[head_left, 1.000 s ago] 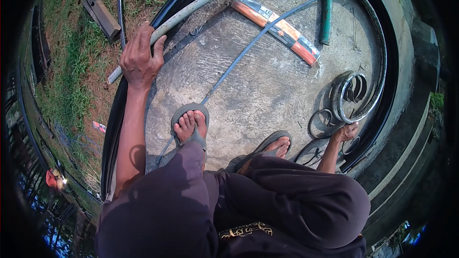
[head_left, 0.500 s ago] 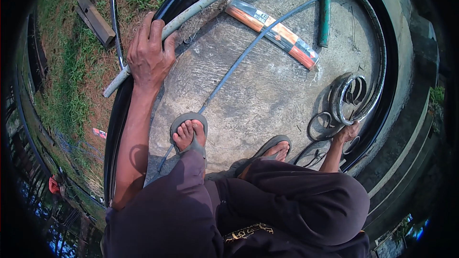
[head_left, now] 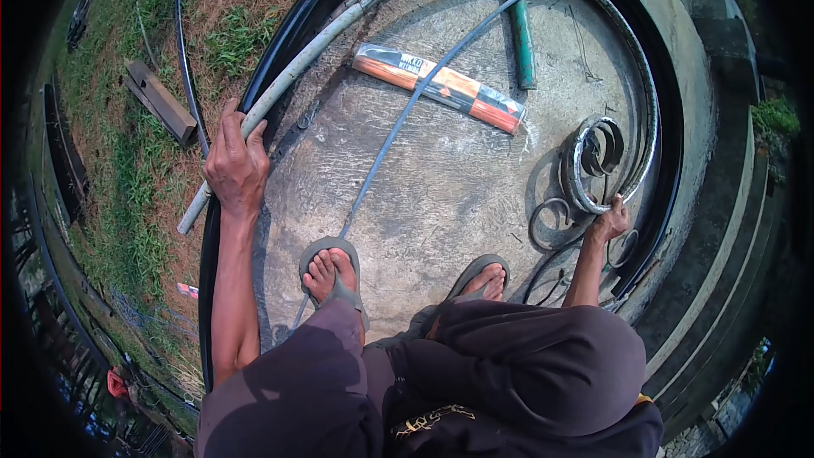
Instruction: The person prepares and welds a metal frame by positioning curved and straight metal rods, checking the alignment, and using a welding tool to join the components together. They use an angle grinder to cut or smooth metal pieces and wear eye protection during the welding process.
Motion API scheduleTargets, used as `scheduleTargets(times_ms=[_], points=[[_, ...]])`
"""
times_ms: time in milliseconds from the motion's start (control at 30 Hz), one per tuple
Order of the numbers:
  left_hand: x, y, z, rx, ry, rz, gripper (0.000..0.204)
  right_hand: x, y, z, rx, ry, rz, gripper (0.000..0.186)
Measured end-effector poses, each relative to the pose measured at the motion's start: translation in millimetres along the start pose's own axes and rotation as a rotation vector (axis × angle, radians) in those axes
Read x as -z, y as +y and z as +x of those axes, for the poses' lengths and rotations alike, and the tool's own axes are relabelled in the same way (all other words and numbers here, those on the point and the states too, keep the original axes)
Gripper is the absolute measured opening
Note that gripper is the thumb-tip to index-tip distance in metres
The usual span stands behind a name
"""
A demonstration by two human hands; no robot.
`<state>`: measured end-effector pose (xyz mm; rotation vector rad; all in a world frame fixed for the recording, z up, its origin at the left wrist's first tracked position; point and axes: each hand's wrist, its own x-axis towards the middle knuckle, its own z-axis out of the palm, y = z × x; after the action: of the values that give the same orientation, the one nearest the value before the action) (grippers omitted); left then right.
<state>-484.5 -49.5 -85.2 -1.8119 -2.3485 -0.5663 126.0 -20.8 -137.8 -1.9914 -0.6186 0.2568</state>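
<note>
My left hand [head_left: 236, 157] is wrapped round the straight part of a grey metal pipe [head_left: 365, 2], a short way from its free end. From there the pipe bows over the top and down the right side, finishing in a scroll-shaped coil [head_left: 578, 165]. My right hand [head_left: 612, 219] grips the lower edge of that coil; some of its fingers are hidden. Inside the curve lies an orange and dark pack of welding rods [head_left: 471, 102]. A hammer [head_left: 522, 38] with a green handle rests beyond it. Across the pack runs a grey cable [head_left: 386, 148], passing under my left sandal.
A large black ring [head_left: 670, 102] surrounds the concrete floor [head_left: 398, 195]. Thin dark loops [head_left: 547, 225] lie by my right hand. Wooden pieces [head_left: 161, 102] sit on the grass at left, near a dark hose [head_left: 185, 51]. Concrete steps [head_left: 721, 254] edge the right side.
The view has shifted and turned, so the pack, hammer and coil appear further left and the left hand lower. Both hands keep their hold on the pipe.
</note>
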Motion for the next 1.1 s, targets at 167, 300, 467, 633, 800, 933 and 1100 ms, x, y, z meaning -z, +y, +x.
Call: scheduleTargets(times_ms=[167,300,467,633,800,933,1100], points=[[0,1,23,-0.044,-0.004,-0.018,0.028,14,33,5,0.045,0.044,-0.089,0.031],[6,-5,27,-0.019,0.018,0.022,0.025,-4,26,-9,0.076,0.046,-0.170,0.031],[-11,-3,37,-0.039,0.038,-0.008,0.026,-12,40,5,0.073,0.107,-0.109,0.037],[-20,16,53,-0.022,0.020,0.021,0.030,-2,44,6,0.104,0.207,-0.199,0.045],[-25,7,56,-0.104,0.066,0.000,0.028,0,37,4,0.101,0.198,-0.301,0.039],[-24,10,50,-0.130,0.065,-0.014,0.025,2,28,5,0.187,0.208,-0.346,0.042],[-29,22,43,-0.192,0.075,-0.020,0.027,20,37,18,0.150,0.183,-0.403,0.041]])
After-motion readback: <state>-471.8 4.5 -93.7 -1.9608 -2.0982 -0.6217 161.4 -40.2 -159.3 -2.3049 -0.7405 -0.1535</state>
